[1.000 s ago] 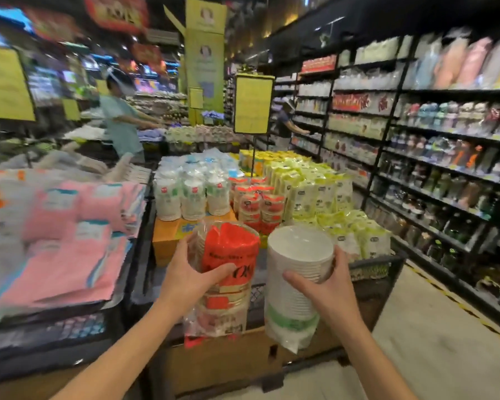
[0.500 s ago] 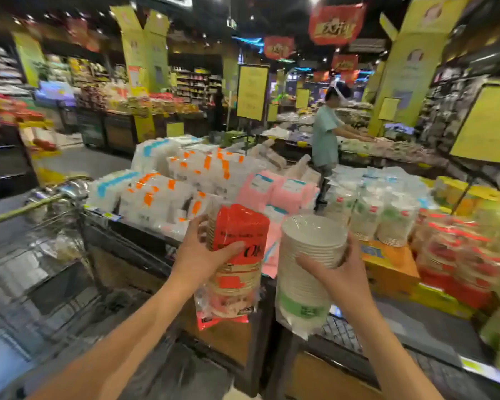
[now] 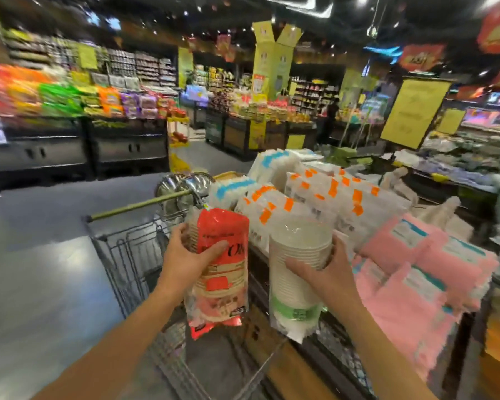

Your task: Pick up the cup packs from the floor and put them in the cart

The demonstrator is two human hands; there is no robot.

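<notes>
My left hand [image 3: 189, 258] grips a cup pack with a red and orange wrapper [image 3: 223, 284], held upright at chest height. Beside it, my right hand [image 3: 326, 272] grips a clear pack of stacked white cups with a green band [image 3: 296, 293]. Both packs hang above the near end of a wire shopping cart [image 3: 127, 255], whose green handle bar [image 3: 139, 204] runs off to the left. The red pack is over the basket; the white pack is over its right rim, next to the display table.
To my right a display table [image 3: 309, 368] carries white packs with orange and blue labels [image 3: 324, 197] and pink packs [image 3: 422, 272]. Steel bowls [image 3: 185, 186] sit beyond the cart handle. Open grey floor [image 3: 41, 284] lies left. Shelves and yellow signs stand behind.
My view has swung left, away from the shelves and cup display, and the cart is now below my hands. Both hands keep the same grip on their packs.
</notes>
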